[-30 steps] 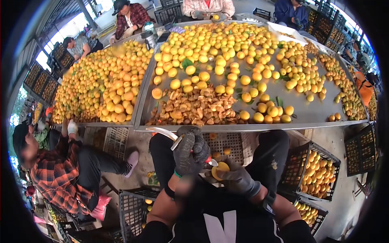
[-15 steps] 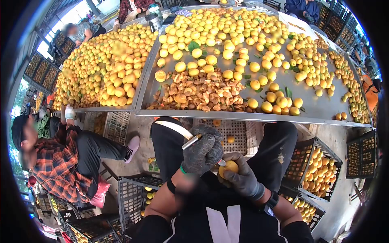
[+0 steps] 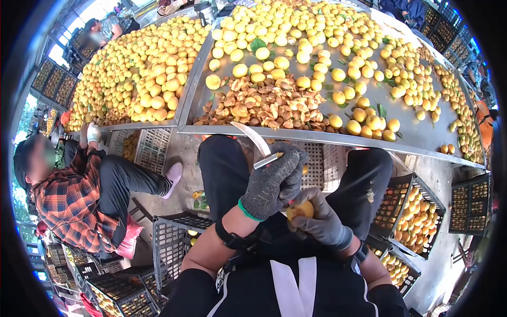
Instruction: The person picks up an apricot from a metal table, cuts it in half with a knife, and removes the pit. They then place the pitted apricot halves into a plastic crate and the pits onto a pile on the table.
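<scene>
My left hand [image 3: 277, 177], in a dark grey knit glove, is closed round the handle of a knife [image 3: 257, 141]. Its pale curved blade points up and left, away from the fruit, with a metal collar at the fist. My right hand [image 3: 323, 219], in a grey glove, grips a round yellow fruit [image 3: 300, 212] between thumb and fingers. The left fist is close against this fruit, and a small pinkish-red spot shows between them; what it is I cannot make out. Both hands are above my lap, in front of the metal table [image 3: 338, 137].
Brown fruit scraps [image 3: 264, 103] lie heaped at the table's near edge, with many yellow fruits [image 3: 311, 34] behind. Black crates of fruit [image 3: 414, 222] stand at right, another crate [image 3: 171, 248] at left. A co-worker in a plaid shirt [image 3: 74, 211] sits at left.
Both hands have shifted slightly right in view, and the left fist has turned so the blade points more upward. The pale tip seen against the fruit before is no longer visible.
</scene>
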### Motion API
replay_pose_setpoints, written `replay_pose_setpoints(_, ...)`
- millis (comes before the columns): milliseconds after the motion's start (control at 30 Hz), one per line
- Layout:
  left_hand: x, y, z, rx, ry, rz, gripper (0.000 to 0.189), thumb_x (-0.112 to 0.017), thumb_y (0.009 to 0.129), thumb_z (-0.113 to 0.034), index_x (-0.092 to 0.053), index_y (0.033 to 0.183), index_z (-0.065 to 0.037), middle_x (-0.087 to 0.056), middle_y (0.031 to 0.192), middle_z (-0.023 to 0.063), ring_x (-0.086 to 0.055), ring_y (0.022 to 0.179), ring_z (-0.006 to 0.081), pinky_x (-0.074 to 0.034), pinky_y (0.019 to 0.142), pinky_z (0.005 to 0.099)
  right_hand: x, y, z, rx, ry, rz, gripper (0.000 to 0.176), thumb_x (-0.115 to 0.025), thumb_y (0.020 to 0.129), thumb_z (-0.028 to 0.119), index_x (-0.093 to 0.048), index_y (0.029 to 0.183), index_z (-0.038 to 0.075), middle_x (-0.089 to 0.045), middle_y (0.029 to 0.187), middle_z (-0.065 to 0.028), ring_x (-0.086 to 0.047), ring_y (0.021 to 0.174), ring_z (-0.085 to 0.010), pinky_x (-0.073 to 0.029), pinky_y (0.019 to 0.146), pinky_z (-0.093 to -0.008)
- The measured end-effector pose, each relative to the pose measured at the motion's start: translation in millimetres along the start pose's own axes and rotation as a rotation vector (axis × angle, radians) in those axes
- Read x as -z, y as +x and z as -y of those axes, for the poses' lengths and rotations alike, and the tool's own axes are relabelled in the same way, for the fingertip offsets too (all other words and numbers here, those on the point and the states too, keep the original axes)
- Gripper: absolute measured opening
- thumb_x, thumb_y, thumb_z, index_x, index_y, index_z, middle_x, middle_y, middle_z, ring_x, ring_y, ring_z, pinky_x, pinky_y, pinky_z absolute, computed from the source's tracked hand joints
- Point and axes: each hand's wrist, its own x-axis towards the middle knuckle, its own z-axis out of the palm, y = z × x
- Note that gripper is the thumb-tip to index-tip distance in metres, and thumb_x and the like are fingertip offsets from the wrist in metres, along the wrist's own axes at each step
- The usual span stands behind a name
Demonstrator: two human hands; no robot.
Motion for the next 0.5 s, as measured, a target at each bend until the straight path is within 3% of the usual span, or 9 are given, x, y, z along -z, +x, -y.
replay_pose_setpoints(100, -9.3, -5.0, -4.6, -0.092, 0.11, 0.036, 0.02, -0.053, 0.094, -0.022, -0.053, 0.1, -0.003, -0.044, 0.059, 0.0033, -0.035, 0.04, 0.0094, -0.032, 0.039, 0.0233, 1.6, 0.8, 5.0, -0.007, 0.059, 0.003, 0.031, -0.059, 0.087, 0.0, -0.039, 0.105, 0.015, -0.049, 0.085, -0.0051, -0.045, 0.059, -0.0079, -0.037, 0.048, -0.0199)
replay_pose_setpoints(167, -6.2, -7.1, -3.2, -0.159, 0.128, 0.13, 0.017, -0.054, 0.093, -0.015, -0.055, 0.101, 0.001, -0.049, 0.06, 0.0006, -0.04, 0.042, 0.005, -0.03, 0.038, 0.0181, 3.4, 0.7, 3.9, -0.015, 0.103, 0.049, 0.03, -0.06, 0.087, 0.001, -0.039, 0.104, 0.014, -0.048, 0.088, -0.0051, -0.044, 0.058, -0.0078, -0.037, 0.048, -0.02)
replay_pose_setpoints(200, -16.8, -12.0, -4.8, -0.162, 0.148, -0.003, 0.016, -0.052, 0.094, -0.014, -0.055, 0.1, 0.0, -0.047, 0.059, -0.0001, -0.038, 0.042, 0.0048, -0.028, 0.038, 0.0181, 4.0, 0.9, 3.6, -0.024, 0.147, 0.095, 0.029, -0.06, 0.087, 0.002, -0.04, 0.103, 0.014, -0.048, 0.092, -0.0052, -0.043, 0.058, -0.0078, -0.037, 0.047, -0.0202)
replay_pose_setpoints(233, -16.3, -11.7, -5.6, -0.161, 0.148, -0.003, 0.016, -0.052, 0.094, -0.014, -0.055, 0.1, 0.0, -0.047, 0.059, -0.0001, -0.038, 0.042, 0.0048, -0.028, 0.038, 0.0181, 3.3, 0.5, 3.1, -0.023, 0.147, 0.095, 0.029, -0.06, 0.087, 0.002, -0.04, 0.103, 0.014, -0.048, 0.092, -0.0052, -0.043, 0.058, -0.0078, -0.037, 0.047, -0.0202)
replay_pose_setpoints(333, -15.5, -12.7, -6.1, -0.158, -0.033, 0.047, 0.016, -0.049, 0.096, -0.017, -0.054, 0.099, -0.002, -0.042, 0.057, -0.0014, -0.032, 0.04, 0.0055, -0.026, 0.037, 0.0201, 0.4, -1.4, -0.8, 0.097, 0.116, 0.134, 0.026, -0.061, 0.089, 0.008, -0.04, 0.104, 0.013, -0.047, 0.093, -0.0041, -0.044, 0.063, -0.0077, -0.037, 0.051, -0.019)
replay_pose_setpoints(400, -19.3, -13.0, -8.3, -0.158, -0.079, 0.001, 0.018, -0.049, 0.096, -0.019, -0.055, 0.099, -0.003, -0.041, 0.057, -0.0018, -0.032, 0.04, 0.0058, -0.026, 0.036, 0.0205, 0.5, 0.1, -1.7, 0.269, -0.147, 0.083, 0.025, -0.063, 0.089, 0.015, -0.043, 0.103, 0.013, -0.048, 0.095, -0.0041, -0.049, 0.075, -0.0101, -0.043, 0.067, -0.0231)
replay_pose_setpoints(433, -20.4, -12.4, -9.3, -0.158, -0.125, -0.039, 0.019, -0.049, 0.096, -0.021, -0.055, 0.098, -0.004, -0.04, 0.057, -0.0021, -0.031, 0.04, 0.0061, -0.027, 0.036, 0.0209, 1.3, -0.8, -0.7, 0.268, -0.146, 0.084, 0.025, -0.063, 0.089, 0.015, -0.043, 0.103, 0.013, -0.048, 0.095, -0.0041, -0.049, 0.075, -0.0101, -0.043, 0.067, -0.0231)
replay_pose_setpoints(500, -12.3, -9.8, -5.1, -0.152, -0.155, -0.074, 0.02, -0.05, 0.096, -0.024, -0.055, 0.098, -0.005, -0.039, 0.056, -0.0031, -0.031, 0.039, 0.0064, -0.027, 0.036, 0.0215, 3.3, -3.9, 2.3, 0.291, -0.344, 0.056, 0.024, -0.064, 0.088, 0.015, -0.046, 0.102, 0.012, -0.05, 0.099, -0.0058, -0.051, 0.092, -0.0159, -0.041, 0.085, -0.0304)
